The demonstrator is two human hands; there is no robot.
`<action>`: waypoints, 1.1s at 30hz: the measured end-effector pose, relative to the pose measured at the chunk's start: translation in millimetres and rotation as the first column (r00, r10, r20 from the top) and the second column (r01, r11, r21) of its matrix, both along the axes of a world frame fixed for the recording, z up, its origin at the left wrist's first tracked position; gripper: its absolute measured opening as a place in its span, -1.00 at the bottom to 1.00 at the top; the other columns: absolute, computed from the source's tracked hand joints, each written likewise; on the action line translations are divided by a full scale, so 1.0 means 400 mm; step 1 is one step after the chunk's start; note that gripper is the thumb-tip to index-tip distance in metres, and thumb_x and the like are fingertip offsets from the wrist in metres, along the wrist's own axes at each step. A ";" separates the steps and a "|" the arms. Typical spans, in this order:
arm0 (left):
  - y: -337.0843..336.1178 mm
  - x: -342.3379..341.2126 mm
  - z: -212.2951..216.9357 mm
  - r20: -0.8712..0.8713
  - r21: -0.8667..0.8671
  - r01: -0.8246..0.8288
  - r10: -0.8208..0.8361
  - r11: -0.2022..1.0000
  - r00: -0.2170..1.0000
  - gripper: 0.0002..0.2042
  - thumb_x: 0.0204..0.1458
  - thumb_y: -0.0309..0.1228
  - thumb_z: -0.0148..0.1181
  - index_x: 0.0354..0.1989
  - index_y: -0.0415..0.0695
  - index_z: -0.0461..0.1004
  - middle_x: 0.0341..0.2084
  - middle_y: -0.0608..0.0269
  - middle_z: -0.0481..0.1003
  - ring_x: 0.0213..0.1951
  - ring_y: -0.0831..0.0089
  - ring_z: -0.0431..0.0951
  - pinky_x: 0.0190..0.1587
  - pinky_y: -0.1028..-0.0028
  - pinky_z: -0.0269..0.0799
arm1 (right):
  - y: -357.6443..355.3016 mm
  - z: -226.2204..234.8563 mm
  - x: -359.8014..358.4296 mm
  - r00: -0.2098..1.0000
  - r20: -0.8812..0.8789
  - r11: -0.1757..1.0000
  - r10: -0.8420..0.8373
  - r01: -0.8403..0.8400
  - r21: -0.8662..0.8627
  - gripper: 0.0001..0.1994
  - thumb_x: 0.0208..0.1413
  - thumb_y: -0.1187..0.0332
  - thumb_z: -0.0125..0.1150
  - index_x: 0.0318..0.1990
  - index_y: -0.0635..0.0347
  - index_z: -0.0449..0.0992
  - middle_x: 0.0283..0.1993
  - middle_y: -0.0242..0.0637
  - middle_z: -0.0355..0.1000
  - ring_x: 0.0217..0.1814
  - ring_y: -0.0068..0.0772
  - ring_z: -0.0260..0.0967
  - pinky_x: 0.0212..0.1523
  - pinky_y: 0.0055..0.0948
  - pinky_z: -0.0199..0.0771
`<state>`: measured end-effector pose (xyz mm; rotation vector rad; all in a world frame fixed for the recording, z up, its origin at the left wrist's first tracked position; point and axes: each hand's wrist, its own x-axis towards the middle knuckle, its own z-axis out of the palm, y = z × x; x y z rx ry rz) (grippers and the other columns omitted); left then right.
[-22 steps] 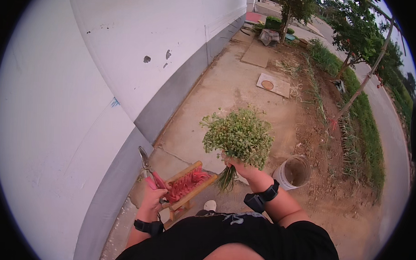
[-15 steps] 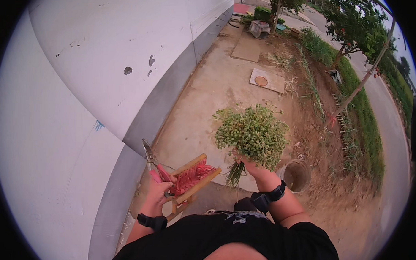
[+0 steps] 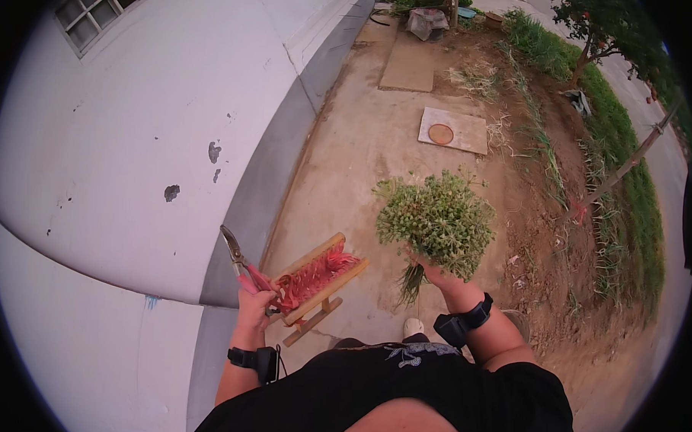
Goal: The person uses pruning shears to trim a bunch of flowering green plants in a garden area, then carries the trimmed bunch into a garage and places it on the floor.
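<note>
My left hand [image 3: 254,310] is closed around the pink handles of pruning shears [image 3: 238,256], whose metal blades stick up and slightly apart. The same hand also appears to grip the near left end of a small folding stool [image 3: 321,280] with wooden rails and a red woven seat; the exact grip is hidden. My right hand [image 3: 452,287] is wrapped round the stems of a thick bunch of green seed heads [image 3: 437,218]. The heads spread above the fist, and the cut stems [image 3: 411,285] hang below it.
A white wall [image 3: 166,133] with a grey base runs along the left. Ahead on the concrete path [image 3: 348,155] lies a pale square slab [image 3: 467,130] with a round brown disc. Bare soil with plant rows [image 3: 546,162] and a leaning pole [image 3: 622,168] are on the right.
The view has shifted forward along the path. A window has come in at upper left, a shoe shows below, and the bucket has slid behind my right forearm. Both hands keep their holds.
</note>
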<state>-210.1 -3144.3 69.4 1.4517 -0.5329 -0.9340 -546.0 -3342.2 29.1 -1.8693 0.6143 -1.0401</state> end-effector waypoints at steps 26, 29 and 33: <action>-1.403 0.306 -0.027 -0.099 0.020 0.215 -0.212 0.976 0.972 -0.74 -0.36 -0.70 0.01 -0.39 -0.26 0.39 -0.49 0.21 0.47 -0.40 0.42 0.50 -0.26 0.43 0.44 | -1.221 0.052 0.247 0.910 0.322 0.854 -0.262 0.063 0.516 -0.65 0.13 0.37 0.05 0.06 0.23 0.26 -0.02 -0.13 0.31 -0.06 -0.22 0.30 -0.13 -0.25 0.38; -1.548 0.348 -0.024 -0.029 0.027 0.212 -0.211 0.977 0.977 -0.77 -0.33 -0.68 0.00 -0.38 -0.26 0.35 -0.53 0.14 0.47 -0.43 0.35 0.52 -0.36 0.47 0.45 | -1.394 -0.041 0.272 0.956 -0.062 0.955 -0.285 0.289 0.072 -0.67 0.18 0.34 -0.01 0.07 0.23 0.26 -0.04 -0.16 0.33 -0.07 -0.23 0.31 -0.13 -0.21 0.38; -1.711 0.417 -0.006 -0.046 0.151 0.135 -0.130 0.979 0.990 -0.73 -0.35 -0.69 -0.02 -0.36 -0.26 0.32 -0.55 0.12 0.46 -0.43 0.29 0.52 -0.31 0.34 0.47 | -1.615 -0.049 0.338 0.963 -0.107 0.954 -0.249 0.263 0.146 -0.77 0.14 0.32 0.06 -0.11 0.23 0.38 -0.30 -0.31 0.40 -0.34 -0.42 0.31 -0.35 -0.33 0.36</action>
